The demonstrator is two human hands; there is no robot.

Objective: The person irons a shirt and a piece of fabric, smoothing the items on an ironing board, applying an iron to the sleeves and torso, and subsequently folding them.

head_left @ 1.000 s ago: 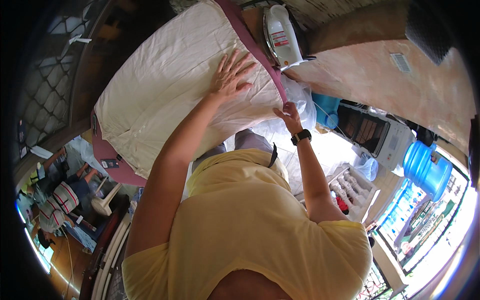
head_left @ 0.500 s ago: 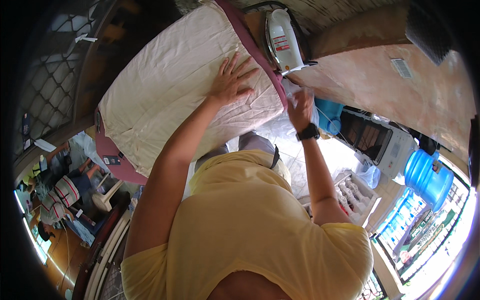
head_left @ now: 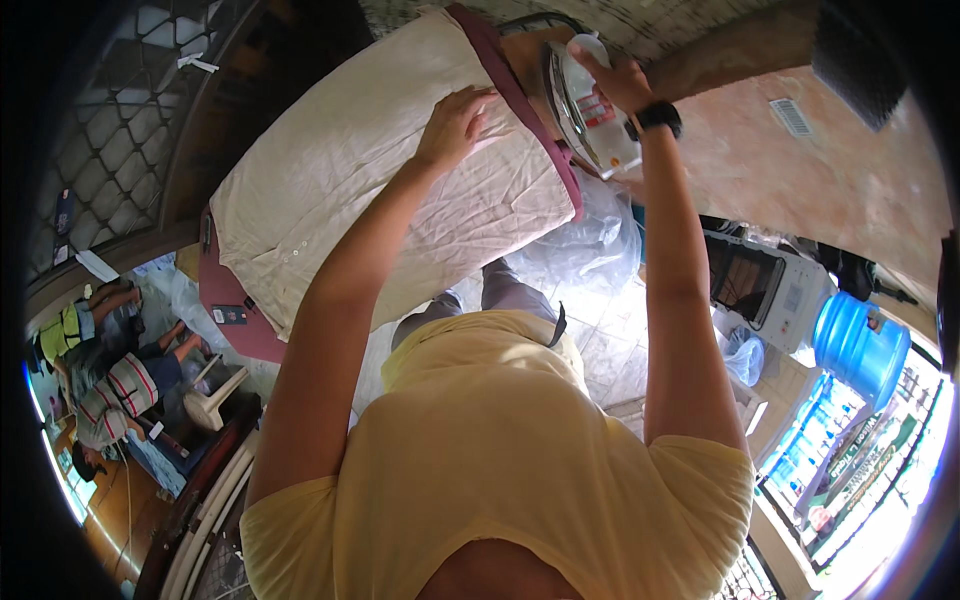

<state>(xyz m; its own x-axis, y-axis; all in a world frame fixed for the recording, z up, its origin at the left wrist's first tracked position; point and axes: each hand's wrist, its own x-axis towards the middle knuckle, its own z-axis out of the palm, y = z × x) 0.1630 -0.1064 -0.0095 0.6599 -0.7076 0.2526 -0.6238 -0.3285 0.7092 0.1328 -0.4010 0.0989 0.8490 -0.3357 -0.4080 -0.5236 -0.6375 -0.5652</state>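
Gripping the white iron (head_left: 598, 120), your right hand (head_left: 622, 84) is closed round its handle, with a dark watch (head_left: 657, 117) on the wrist. The iron is just past the far right edge of the maroon-covered counter (head_left: 255, 338), its shiny metal rim on the side toward the cream cloth (head_left: 340, 160). Your left hand (head_left: 452, 128) has a loose grip over that cloth, fingers bent and holding nothing that shows; you cannot tell whether the fingertips touch it. The cloth lies spread and wrinkled across most of the counter. On the maroon strip at the near left sits a dark tag (head_left: 229, 315). Just beside the counter's right corner is a clear plastic bag (head_left: 600, 240). Farther right are a white oven (head_left: 790, 300) and a blue water jug (head_left: 865, 345); well off to your left, a person (head_left: 128, 385) is near a white plastic chair (head_left: 215, 402).
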